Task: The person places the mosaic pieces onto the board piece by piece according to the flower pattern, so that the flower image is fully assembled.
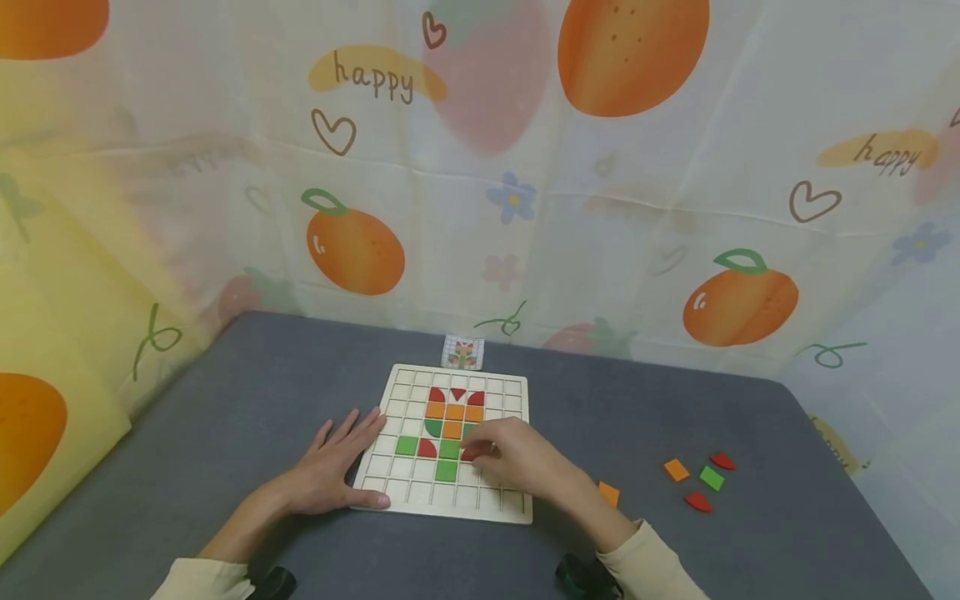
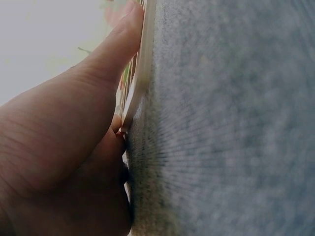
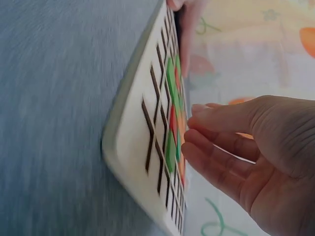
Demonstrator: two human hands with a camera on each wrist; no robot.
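Note:
A white gridded board lies on the table, carrying a pattern of orange, red and green flat tiles. My left hand rests along the board's left edge, fingers spread and thumb on the near-left rim. Over the right part of the pattern hovers my right hand, its fingers loosely bent. Nothing shows between the thumb and fingertips in the right wrist view. Close to those fingertips, a green tile and a red tile lie in the grid. In the head view this hand partly covers the red tile.
Right of the board lie loose tiles: an orange square, a green square, two red pieces, and another orange square beside my right forearm. A small patterned card stands behind the board, before a printed curtain.

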